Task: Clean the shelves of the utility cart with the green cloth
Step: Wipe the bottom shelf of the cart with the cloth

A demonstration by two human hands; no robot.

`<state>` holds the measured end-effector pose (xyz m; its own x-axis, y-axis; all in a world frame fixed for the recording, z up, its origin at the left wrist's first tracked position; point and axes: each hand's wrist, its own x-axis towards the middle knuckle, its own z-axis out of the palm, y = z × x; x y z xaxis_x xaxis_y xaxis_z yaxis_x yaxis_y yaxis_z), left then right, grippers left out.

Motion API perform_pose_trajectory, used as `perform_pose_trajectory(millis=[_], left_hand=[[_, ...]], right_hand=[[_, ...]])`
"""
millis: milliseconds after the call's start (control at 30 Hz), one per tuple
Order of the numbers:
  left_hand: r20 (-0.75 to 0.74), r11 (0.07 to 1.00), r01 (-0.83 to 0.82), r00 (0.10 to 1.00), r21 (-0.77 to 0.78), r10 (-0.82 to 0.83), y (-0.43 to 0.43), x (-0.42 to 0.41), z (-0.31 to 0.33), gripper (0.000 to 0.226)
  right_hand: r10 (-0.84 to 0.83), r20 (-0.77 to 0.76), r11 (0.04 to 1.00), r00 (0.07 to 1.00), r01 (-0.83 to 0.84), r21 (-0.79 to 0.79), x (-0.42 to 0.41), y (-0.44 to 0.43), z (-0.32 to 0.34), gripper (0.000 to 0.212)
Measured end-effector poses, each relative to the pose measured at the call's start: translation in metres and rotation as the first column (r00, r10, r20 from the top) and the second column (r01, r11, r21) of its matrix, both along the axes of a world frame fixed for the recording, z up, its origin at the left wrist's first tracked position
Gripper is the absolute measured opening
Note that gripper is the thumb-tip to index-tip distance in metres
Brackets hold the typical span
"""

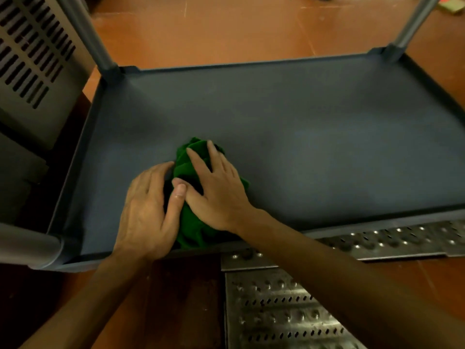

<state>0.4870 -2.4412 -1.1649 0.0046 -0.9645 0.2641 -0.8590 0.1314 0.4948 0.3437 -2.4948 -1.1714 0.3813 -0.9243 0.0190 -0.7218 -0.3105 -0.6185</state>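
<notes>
A bunched green cloth (193,222) lies on the grey shelf (314,147) of the utility cart, near its front edge and left of centre. My right hand (216,190) lies flat on top of the cloth, fingers spread and pointing away from me. My left hand (148,210) rests on the shelf against the cloth's left side, its thumb pressed onto the fabric beside my right thumb. Much of the cloth is hidden under both hands.
Grey corner posts rise at the back left (85,34), the back right (412,23) and the front left (27,245). A slotted grey panel (32,54) stands to the left. Perforated metal plates (281,311) lie on the brown floor in front.
</notes>
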Motion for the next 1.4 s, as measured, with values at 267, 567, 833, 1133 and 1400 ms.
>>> perform_pose_trajectory(millis=[267,567,833,1133,1400], left_hand=[[-0.086,1.0,0.0,0.996,0.01,0.001,0.0,0.006,-0.005,0.068],[-0.122,0.999,0.037,0.992,-0.024,-0.039,-0.017,-0.042,0.01,0.059],[-0.037,0.978,0.208,0.978,0.008,-0.207,-0.032,-0.099,0.003,0.067],[-0.007,0.975,0.22,0.976,0.038,-0.219,-0.029,-0.103,-0.016,0.063],[-0.02,0.977,0.208,0.978,0.04,-0.207,-0.028,-0.101,-0.016,0.061]], right_hand=[[0.161,-0.1,0.987,0.982,-0.158,0.036,-0.013,-0.002,0.005,0.089],[0.018,-0.017,0.997,1.0,-0.019,-0.075,-0.04,0.0,-0.003,0.071],[-0.137,-0.016,0.976,0.99,0.132,-0.171,-0.113,-0.007,-0.01,0.062],[-0.271,-0.157,0.953,0.95,0.242,-0.182,-0.252,-0.007,0.006,0.053],[-0.451,-0.278,0.893,0.848,0.433,-0.127,-0.352,-0.002,0.022,0.05]])
